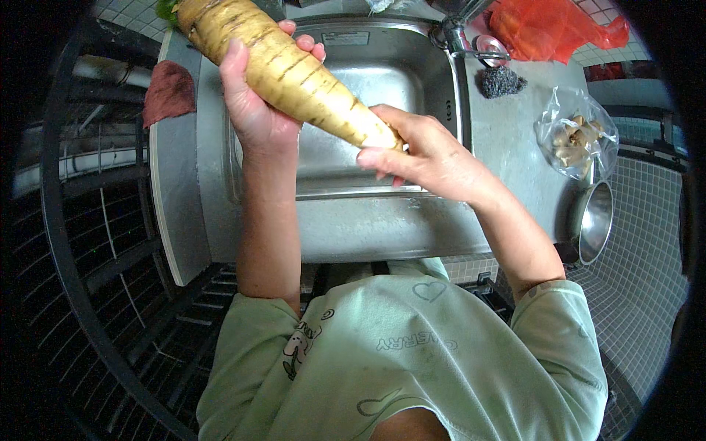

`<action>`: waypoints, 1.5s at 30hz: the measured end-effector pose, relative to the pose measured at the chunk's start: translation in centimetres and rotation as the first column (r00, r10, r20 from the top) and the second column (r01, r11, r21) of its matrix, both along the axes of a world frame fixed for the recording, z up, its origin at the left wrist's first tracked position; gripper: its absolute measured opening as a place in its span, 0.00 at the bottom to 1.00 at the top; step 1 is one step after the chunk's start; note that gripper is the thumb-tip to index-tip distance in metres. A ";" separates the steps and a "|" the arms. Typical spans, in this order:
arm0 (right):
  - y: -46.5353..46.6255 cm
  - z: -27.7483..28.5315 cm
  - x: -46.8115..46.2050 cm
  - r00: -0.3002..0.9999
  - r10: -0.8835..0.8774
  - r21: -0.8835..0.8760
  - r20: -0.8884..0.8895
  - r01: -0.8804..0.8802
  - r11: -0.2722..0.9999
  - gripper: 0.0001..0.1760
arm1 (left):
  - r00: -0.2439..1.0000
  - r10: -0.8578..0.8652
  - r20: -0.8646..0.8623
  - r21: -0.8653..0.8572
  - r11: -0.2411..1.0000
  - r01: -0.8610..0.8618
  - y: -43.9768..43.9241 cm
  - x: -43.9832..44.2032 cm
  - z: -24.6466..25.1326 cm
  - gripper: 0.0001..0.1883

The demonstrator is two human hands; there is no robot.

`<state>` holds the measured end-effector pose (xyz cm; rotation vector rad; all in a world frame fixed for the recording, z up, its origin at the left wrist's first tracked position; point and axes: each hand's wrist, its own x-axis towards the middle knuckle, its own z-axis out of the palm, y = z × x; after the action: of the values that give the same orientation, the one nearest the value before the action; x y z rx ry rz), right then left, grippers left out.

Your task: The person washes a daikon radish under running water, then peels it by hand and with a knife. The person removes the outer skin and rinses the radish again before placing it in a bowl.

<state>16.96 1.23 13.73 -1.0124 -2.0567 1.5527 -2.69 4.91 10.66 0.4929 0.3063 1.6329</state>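
Note:
A large pale-yellow root vegetable [300,77], long and tapering with dark creases, is held up at a slant over the stainless steel sink [353,184]. Green stalk stubs [166,12] show at its thick end, at the upper left. My left hand [259,102] grips the root's middle from below, thumb on the near side and fingertips showing past the far side. Around the narrow tip is my right hand [422,151], its thumb and fingers on either side. The root hides part of the basin.
A reddish cloth [170,91] drapes over the left counter edge. Right of the sink are a faucet [458,41], a steel-wool scourer [501,82], a red plastic bag [551,27] and a clear bag [576,138] of brownish pieces. A metal bowl [595,223] leans by the right edge.

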 end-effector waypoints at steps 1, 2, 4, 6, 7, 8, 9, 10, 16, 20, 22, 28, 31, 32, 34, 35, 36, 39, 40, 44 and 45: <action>-0.1 0.0 0.0 0.989 -0.061 0.236 0.135 0.028 0.971 0.27 | 0.991 0.066 -0.118 -0.066 0.995 -0.075 0.0 0.3 0.2 0.26; -0.4 -0.7 -0.2 0.955 -0.180 0.362 0.238 0.085 0.928 0.26 | 0.983 0.120 -0.138 -0.150 0.979 -0.140 -0.2 0.8 0.4 0.23; -0.3 -1.3 -0.9 0.878 -0.260 0.353 0.402 0.113 0.929 0.27 | 0.942 0.195 -0.273 -0.148 0.959 -0.242 -0.6 1.9 0.6 0.22; 0.0 -3.2 -1.2 0.851 -0.318 0.332 0.419 0.183 0.925 0.25 | 0.913 0.216 -0.345 -0.097 0.960 -0.264 -0.5 2.4 0.7 0.21; -0.1 -4.1 -1.1 0.896 -0.281 0.220 0.344 0.214 0.952 0.23 | 0.912 0.204 -0.357 -0.053 0.970 -0.238 -0.4 2.4 0.8 0.21; -0.1 -4.8 -1.0 0.932 -0.251 0.103 0.261 0.232 0.967 0.22 | 0.910 0.192 -0.368 -0.010 0.977 -0.211 -0.3 2.4 0.8 0.20; -0.3 -5.2 -0.9 0.959 -0.226 -0.021 0.168 0.233 0.972 0.20 | 0.905 0.182 -0.385 0.031 0.982 -0.184 -0.4 2.4 0.9 0.20; -0.3 -5.4 -0.8 0.969 -0.234 -0.068 0.081 0.239 0.969 0.15 | 0.916 0.163 -0.366 0.058 0.987 -0.152 -0.2 2.4 1.0 0.20; 0.9 -4.5 0.7 0.980 0.128 -0.522 -0.150 -0.188 0.832 0.10 | 0.978 -0.159 -0.135 0.254 0.949 0.189 0.8 1.3 0.7 0.33; 1.0 -3.6 1.6 0.935 0.175 -0.663 -0.308 -0.343 0.665 0.15 | 0.984 -0.166 -0.064 0.258 0.950 0.177 1.0 2.0 0.2 0.38; 1.8 -3.1 1.9 0.945 0.153 -0.559 -0.289 -0.296 0.774 0.23 | 0.986 -0.160 -0.044 0.246 0.955 0.166 1.0 2.1 0.6 0.32; 1.4 -3.3 -0.1 0.942 -0.324 0.513 0.086 0.237 0.825 0.23 | 0.820 0.380 -0.429 -0.086 0.886 -0.455 -1.2 6.7 1.6 0.19; 1.8 -3.0 -0.2 0.939 -0.308 0.397 0.157 0.225 0.890 0.23 | 0.776 0.422 -0.468 -0.086 0.853 -0.515 -1.6 7.4 1.9 0.19; 2.0 -3.0 -0.2 0.944 -0.285 0.333 0.169 0.218 0.918 0.22 | 0.753 0.410 -0.515 -0.056 0.861 -0.506 -1.7 7.0 1.8 0.20; 2.5 -3.1 -0.3 0.967 -0.228 0.267 0.116 0.190 0.945 0.20 | 0.745 0.402 -0.533 -0.026 0.872 -0.489 -1.8 6.4 1.8 0.20; 2.8 -3.2 -0.5 0.975 -0.201 0.234 0.089 0.176 0.956 0.19 | 0.764 0.405 -0.502 -0.025 0.876 -0.481 -1.8 6.2 1.8 0.19; 2.9 -3.5 -0.6 0.982 -0.180 0.234 0.063 0.161 0.959 0.19 | 0.782 0.412 -0.469 -0.023 0.879 -0.477 -1.8 6.0 1.9 0.19; 3.0 -3.6 -0.6 0.991 -0.131 0.151 0.018 0.126 0.980 0.20 | 0.798 0.402 -0.449 -0.009 0.891 -0.454 -1.9 5.7 1.8 0.19; 2.9 -3.9 -0.6 0.994 -0.111 0.118 -0.016 0.112 0.987 0.19 | 0.798 0.395 -0.456 -0.009 0.894 -0.447 -1.9 5.6 1.7 0.19; 3.1 -3.3 -0.3 0.996 0.024 -0.213 -0.091 -0.043 0.976 0.15 | 0.828 0.312 -0.465 0.004 0.937 -0.350 -2.1 5.0 1.1 0.21; 3.2 -2.7 -0.3 0.991 0.076 -0.344 -0.106 -0.108 0.933 0.13 | 0.840 0.280 -0.466 0.009 0.950 -0.311 -2.2 4.7 0.9 0.22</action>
<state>16.70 4.41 11.01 -0.9506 -1.8275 2.0261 1.97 2.72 11.57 0.8180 0.8283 1.7820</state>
